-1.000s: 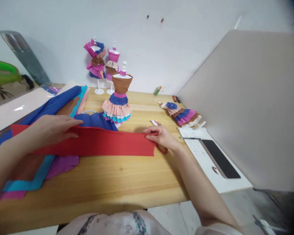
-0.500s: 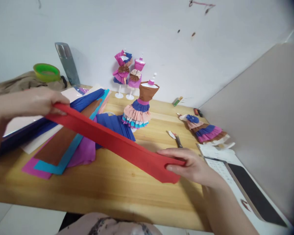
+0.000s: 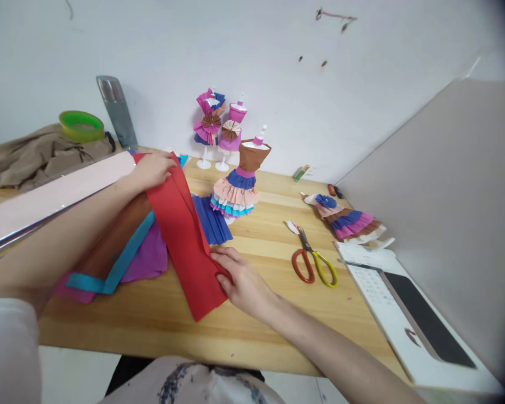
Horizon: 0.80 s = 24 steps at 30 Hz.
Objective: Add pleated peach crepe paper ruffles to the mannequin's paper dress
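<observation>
A folded red crepe sheet (image 3: 179,241) slants across the pile of coloured sheets, its lower end over the bare wood. At its top end my left hand (image 3: 154,170) rests with fingers bent on the red material. My right hand (image 3: 239,280) pinches the right edge near the lower end, thumb and fingers together. Beneath the red sheet lie brown (image 3: 113,241), turquoise (image 3: 109,281) and purple sheets (image 3: 149,255). Pleated blue material (image 3: 214,221) shows to its right, beside a dress form (image 3: 240,182) with a brown top and ruffled skirt.
Scissors (image 3: 307,258) with red and yellow handles lie right of centre. Two small dressed forms (image 3: 210,120) stand by the wall. A ruffled dress (image 3: 349,221) and white board (image 3: 387,280) are at the right. A bottle (image 3: 120,112) and green tape roll (image 3: 81,126) stand back left.
The red sheet has come down from a stretched, raised position onto the pile and turned steeper. My left hand moved right, and my right hand moved left, uncovering the scissors' handles.
</observation>
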Each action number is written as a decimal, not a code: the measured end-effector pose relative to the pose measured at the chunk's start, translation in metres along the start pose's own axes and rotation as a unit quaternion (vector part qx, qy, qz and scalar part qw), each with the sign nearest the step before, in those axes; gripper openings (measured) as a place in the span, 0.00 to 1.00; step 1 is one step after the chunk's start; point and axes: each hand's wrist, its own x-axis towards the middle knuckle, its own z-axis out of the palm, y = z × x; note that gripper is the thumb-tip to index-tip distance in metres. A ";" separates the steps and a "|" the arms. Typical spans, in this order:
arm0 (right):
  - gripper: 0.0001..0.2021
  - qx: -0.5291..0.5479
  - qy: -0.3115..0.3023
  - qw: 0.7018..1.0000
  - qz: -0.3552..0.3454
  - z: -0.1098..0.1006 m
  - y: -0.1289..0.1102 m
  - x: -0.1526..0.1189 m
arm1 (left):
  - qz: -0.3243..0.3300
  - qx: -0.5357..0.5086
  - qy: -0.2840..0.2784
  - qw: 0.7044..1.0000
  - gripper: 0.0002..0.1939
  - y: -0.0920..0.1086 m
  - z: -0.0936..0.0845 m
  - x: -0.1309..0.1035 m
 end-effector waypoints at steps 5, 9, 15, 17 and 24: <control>0.22 -0.111 -0.048 0.992 -0.031 -0.005 -0.002 -0.001 | 0.064 -0.006 -0.001 0.998 0.17 0.053 0.002 -0.030; 0.18 -0.153 -0.080 0.984 -0.052 -0.005 -0.010 0.002 | 0.222 0.005 -0.028 0.975 0.17 0.086 -0.001 -0.048; 0.21 -0.179 -0.019 0.979 0.096 -0.061 0.006 -0.020 | 0.229 0.006 -0.029 0.973 0.12 0.097 0.018 -0.074; 0.18 -0.253 0.054 0.945 0.200 -0.086 0.026 -0.037 | 0.228 0.009 -0.001 0.974 0.13 0.099 0.022 -0.083; 0.20 -0.426 0.057 0.824 0.368 -0.108 0.088 -0.088 | 0.303 0.011 0.051 0.952 0.18 0.115 0.019 -0.094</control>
